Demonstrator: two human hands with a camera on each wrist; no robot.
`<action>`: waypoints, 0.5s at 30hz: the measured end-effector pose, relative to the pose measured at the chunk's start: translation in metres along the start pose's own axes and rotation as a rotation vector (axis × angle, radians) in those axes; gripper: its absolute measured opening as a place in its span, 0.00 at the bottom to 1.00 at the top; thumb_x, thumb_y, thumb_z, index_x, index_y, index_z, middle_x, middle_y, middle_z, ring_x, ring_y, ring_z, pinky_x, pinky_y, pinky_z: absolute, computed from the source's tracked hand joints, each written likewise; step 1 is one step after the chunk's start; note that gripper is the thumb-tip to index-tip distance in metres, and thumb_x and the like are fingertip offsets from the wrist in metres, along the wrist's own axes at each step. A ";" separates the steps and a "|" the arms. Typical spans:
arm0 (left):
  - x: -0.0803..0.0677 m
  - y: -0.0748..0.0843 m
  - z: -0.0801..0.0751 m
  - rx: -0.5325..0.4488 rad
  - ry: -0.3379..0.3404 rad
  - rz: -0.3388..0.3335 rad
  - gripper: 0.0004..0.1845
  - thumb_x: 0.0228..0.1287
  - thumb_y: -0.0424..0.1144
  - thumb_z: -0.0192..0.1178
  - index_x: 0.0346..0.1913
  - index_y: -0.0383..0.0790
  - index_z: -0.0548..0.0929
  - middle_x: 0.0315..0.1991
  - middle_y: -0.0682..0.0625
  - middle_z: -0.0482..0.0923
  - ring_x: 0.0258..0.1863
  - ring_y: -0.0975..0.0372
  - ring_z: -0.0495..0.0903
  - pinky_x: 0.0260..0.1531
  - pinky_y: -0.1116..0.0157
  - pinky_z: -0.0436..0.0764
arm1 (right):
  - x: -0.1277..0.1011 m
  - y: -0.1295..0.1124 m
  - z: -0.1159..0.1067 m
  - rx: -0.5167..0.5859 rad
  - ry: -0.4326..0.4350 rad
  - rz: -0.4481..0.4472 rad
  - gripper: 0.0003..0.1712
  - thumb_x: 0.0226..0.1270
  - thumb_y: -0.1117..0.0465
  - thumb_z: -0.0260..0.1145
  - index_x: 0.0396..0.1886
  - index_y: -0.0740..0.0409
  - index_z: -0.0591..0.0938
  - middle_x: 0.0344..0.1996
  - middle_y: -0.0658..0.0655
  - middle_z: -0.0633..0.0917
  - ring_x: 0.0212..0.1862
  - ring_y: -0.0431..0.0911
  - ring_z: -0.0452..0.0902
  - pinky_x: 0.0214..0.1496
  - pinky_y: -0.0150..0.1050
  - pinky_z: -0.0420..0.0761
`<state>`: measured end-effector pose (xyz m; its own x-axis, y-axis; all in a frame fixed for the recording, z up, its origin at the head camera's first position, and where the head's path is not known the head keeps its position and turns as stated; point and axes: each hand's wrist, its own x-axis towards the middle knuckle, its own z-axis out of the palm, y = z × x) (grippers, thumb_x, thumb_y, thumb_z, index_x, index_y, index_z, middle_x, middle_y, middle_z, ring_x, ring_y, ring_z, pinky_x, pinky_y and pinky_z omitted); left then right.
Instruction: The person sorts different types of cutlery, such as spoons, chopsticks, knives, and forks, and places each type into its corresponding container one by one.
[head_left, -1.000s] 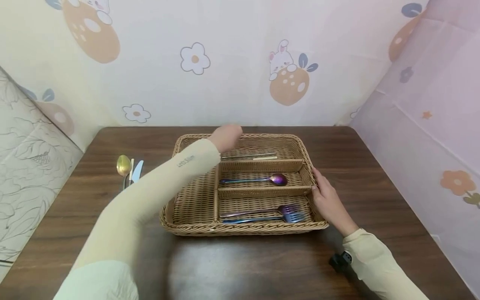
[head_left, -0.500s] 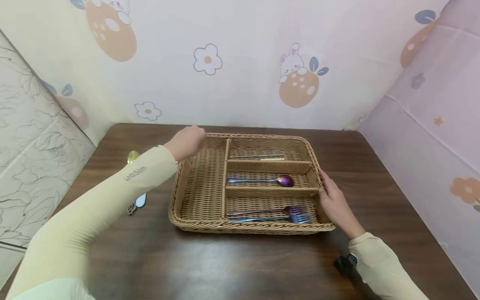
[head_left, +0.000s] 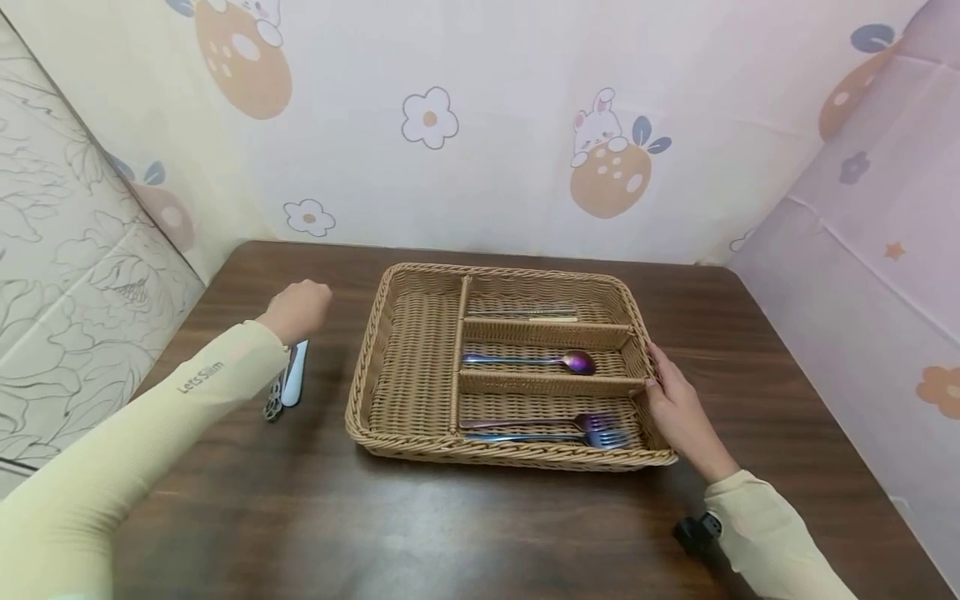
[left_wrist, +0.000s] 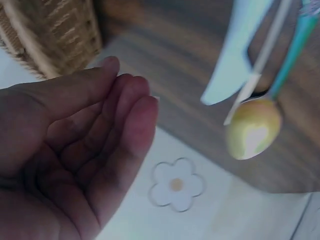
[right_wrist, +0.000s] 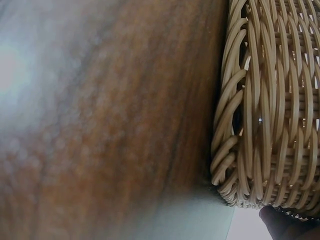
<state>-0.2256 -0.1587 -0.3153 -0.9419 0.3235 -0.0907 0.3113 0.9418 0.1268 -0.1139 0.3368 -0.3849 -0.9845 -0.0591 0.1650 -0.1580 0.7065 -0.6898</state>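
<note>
My left hand (head_left: 298, 311), its fingers loosely bent and holding nothing, hovers over the table left of the basket. Below it lie a pale blue knife (left_wrist: 232, 57), a thin stick with a cream tip (left_wrist: 260, 65) and a spoon with a gold bowl and teal handle (left_wrist: 254, 129); the hand hides the spoon's bowl in the head view. My right hand (head_left: 682, 408) grips the right rim of the wicker basket (head_left: 420, 450), thumb on top. Inside the basket are a purple-blue spoon (head_left: 577, 362), two forks (head_left: 604, 438) and thin sticks (head_left: 551, 316), each kind in its own compartment.
A patterned cloth wall (head_left: 360, 183) stands directly behind the dark wooden table (head_left: 420, 533), and another wall (head_left: 862, 275) runs along its right side. Dividers (head_left: 547, 333) split the basket into compartments, including a long one on the left.
My left hand has moved left, from above the basket to above the cutlery on the table. The right hand stays on the basket's rim. The head view has shifted slightly.
</note>
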 end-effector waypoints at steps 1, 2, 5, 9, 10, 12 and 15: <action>-0.001 -0.002 0.003 0.014 -0.014 -0.014 0.08 0.59 0.21 0.46 0.27 0.28 0.76 0.19 0.44 0.73 0.18 0.54 0.70 0.19 0.55 0.75 | 0.000 0.001 0.000 -0.002 0.002 0.000 0.31 0.73 0.70 0.42 0.72 0.71 0.50 0.67 0.78 0.56 0.67 0.71 0.50 0.63 0.66 0.54; -0.001 -0.004 0.005 0.032 -0.023 -0.023 0.08 0.58 0.21 0.47 0.27 0.28 0.76 0.19 0.43 0.73 0.19 0.54 0.71 0.20 0.53 0.76 | 0.000 0.001 0.000 -0.003 0.003 0.001 0.31 0.72 0.70 0.42 0.72 0.70 0.50 0.67 0.77 0.56 0.67 0.71 0.50 0.63 0.66 0.54; 0.000 -0.010 0.013 0.113 -0.039 -0.031 0.06 0.56 0.22 0.50 0.25 0.29 0.76 0.20 0.42 0.75 0.19 0.53 0.73 0.24 0.50 0.78 | 0.000 0.001 0.000 -0.002 0.001 0.003 0.31 0.72 0.69 0.42 0.73 0.70 0.49 0.67 0.77 0.56 0.67 0.71 0.49 0.63 0.66 0.54; 0.000 -0.017 0.022 0.191 -0.052 -0.027 0.06 0.56 0.24 0.51 0.25 0.29 0.77 0.21 0.38 0.78 0.21 0.52 0.77 0.28 0.49 0.78 | 0.001 0.002 0.001 0.001 0.000 -0.003 0.31 0.72 0.70 0.42 0.72 0.71 0.49 0.67 0.78 0.55 0.67 0.71 0.49 0.63 0.66 0.54; 0.000 -0.019 0.025 0.190 -0.059 -0.030 0.05 0.56 0.24 0.51 0.26 0.28 0.77 0.22 0.38 0.78 0.22 0.52 0.78 0.28 0.49 0.78 | 0.001 0.002 0.001 0.005 -0.001 -0.002 0.31 0.72 0.70 0.41 0.72 0.71 0.49 0.67 0.78 0.55 0.68 0.71 0.49 0.64 0.66 0.53; 0.000 -0.023 0.029 0.192 -0.068 -0.028 0.05 0.56 0.24 0.50 0.29 0.26 0.77 0.24 0.36 0.79 0.23 0.51 0.78 0.27 0.50 0.79 | 0.001 0.001 0.001 0.006 -0.001 -0.005 0.31 0.72 0.70 0.41 0.72 0.71 0.49 0.67 0.78 0.55 0.67 0.71 0.49 0.63 0.66 0.53; -0.001 -0.029 0.034 0.138 -0.086 -0.064 0.06 0.55 0.25 0.51 0.32 0.24 0.77 0.26 0.36 0.78 0.24 0.50 0.77 0.25 0.50 0.80 | 0.000 0.001 0.000 0.012 -0.010 -0.002 0.31 0.72 0.70 0.41 0.73 0.71 0.48 0.68 0.77 0.54 0.68 0.71 0.48 0.63 0.66 0.53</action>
<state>-0.2295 -0.1832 -0.3521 -0.9477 0.2638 -0.1796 0.2713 0.9623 -0.0182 -0.1143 0.3370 -0.3855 -0.9848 -0.0674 0.1599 -0.1611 0.6978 -0.6979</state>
